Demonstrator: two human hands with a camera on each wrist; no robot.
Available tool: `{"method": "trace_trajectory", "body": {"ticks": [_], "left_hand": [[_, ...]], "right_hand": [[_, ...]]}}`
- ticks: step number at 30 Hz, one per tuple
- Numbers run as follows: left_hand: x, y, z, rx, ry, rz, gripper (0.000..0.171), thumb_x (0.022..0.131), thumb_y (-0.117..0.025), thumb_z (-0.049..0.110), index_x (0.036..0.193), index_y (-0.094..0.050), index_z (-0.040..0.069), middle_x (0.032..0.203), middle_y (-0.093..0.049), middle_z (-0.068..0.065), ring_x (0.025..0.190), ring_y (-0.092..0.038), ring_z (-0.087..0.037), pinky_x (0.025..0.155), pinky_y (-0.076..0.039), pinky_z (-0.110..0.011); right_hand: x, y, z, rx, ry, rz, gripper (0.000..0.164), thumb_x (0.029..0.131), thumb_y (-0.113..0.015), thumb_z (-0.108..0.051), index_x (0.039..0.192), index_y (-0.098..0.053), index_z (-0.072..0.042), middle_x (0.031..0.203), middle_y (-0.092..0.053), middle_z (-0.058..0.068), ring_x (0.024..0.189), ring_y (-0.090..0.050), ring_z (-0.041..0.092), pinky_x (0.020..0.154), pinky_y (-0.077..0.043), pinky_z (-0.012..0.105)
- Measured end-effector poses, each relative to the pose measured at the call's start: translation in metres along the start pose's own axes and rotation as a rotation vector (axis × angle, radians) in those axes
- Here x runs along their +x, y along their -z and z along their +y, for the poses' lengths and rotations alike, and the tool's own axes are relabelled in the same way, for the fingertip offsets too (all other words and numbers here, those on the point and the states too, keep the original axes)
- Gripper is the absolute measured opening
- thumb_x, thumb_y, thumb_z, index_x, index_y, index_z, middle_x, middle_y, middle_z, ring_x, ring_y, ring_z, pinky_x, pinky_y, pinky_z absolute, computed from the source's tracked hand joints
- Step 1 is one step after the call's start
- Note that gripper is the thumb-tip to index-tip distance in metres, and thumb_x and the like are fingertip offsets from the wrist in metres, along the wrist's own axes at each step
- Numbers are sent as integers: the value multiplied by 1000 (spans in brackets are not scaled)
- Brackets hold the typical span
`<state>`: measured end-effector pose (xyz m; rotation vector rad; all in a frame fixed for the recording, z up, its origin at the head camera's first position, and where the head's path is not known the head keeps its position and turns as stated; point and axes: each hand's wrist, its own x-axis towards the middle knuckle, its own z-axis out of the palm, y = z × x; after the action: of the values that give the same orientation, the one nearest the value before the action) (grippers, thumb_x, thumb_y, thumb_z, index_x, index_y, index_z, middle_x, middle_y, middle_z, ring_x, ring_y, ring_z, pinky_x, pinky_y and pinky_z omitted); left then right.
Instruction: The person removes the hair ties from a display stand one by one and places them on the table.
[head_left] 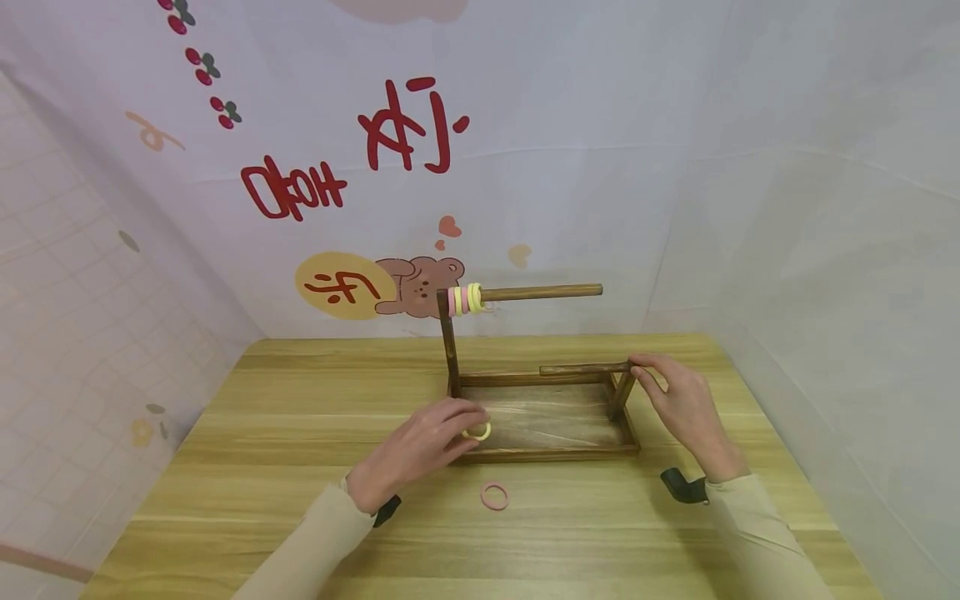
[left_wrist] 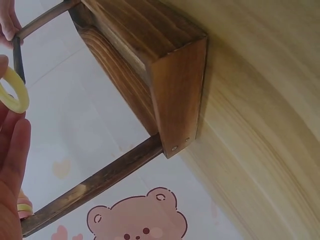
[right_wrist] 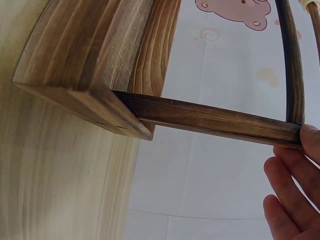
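My left hand (head_left: 420, 446) pinches a yellow ring (left_wrist: 23, 98) between thumb and fingers, over the left front of a dark wooden rack's tray (head_left: 555, 455). Several pink and yellow rings (head_left: 465, 299) hang together on the rack's upper rod (head_left: 547, 292), against the tall left post (head_left: 449, 346). With thumb and fingertips, my right hand (head_left: 686, 408) holds the corner where the short right post (right_wrist: 215, 119) meets the lower rod (head_left: 581, 368). That lower rod carries no rings. A pink ring (head_left: 495, 508) lies flat on the table in front of the tray.
The rack stands on a light wood-grain table (head_left: 337, 375). Behind it hangs a white cloth (head_left: 570, 192) printed with a bear (head_left: 426, 287), red characters and hearts. More pale cloth closes off both sides. A black device (head_left: 682, 486) sits at the right wrist.
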<state>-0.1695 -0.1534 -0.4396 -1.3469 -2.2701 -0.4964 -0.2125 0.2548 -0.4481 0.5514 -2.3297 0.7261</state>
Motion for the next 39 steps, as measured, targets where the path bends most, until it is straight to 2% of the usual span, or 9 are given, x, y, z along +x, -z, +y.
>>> {"method": "trace_trajectory", "body": {"ticks": [14, 19, 26, 33, 39], "left_hand": [[-16, -3, 6, -2, -14, -67, 45, 82, -89, 14, 122, -71, 4, 120, -71, -5, 110, -68, -19, 94, -56, -29], [-24, -5, 9, 3, -6, -86, 49, 79, -92, 13, 122, -71, 4, 119, -71, -5, 108, -68, -18, 93, -56, -29], [-34, -11, 14, -25, 28, -130, 43, 84, -88, 16, 123, -70, 7, 118, -71, -2, 107, -68, -15, 93, -56, -29], [-43, -20, 17, -55, -1, -127, 43, 85, -87, 15, 123, -69, 5, 119, -71, -3, 107, -69, -15, 91, -56, -26], [-48, -23, 21, -63, 61, -199, 43, 87, -86, 17, 125, -68, 6, 120, -71, -2, 107, -68, -15, 92, -56, -29]], "right_hand": [[-1, 0, 1, -1, -2, 0, 25, 89, -78, 3, 114, -74, 1, 108, -76, 19, 98, -72, 42, 81, -56, 57], [0, 0, 0, -1, 2, 1, 25, 89, -78, 2, 114, -75, 0, 108, -76, 18, 98, -72, 42, 80, -56, 57], [1, 0, -1, 5, -1, 0, 25, 90, -77, 2, 114, -75, 0, 109, -76, 19, 98, -72, 43, 80, -56, 58], [1, 0, -1, 6, 5, 3, 25, 89, -78, 3, 114, -74, 1, 108, -76, 19, 97, -72, 43, 80, -56, 58], [1, -1, -1, 4, 8, 6, 25, 88, -78, 3, 113, -74, 1, 107, -76, 20, 97, -72, 43, 80, -56, 58]]}}
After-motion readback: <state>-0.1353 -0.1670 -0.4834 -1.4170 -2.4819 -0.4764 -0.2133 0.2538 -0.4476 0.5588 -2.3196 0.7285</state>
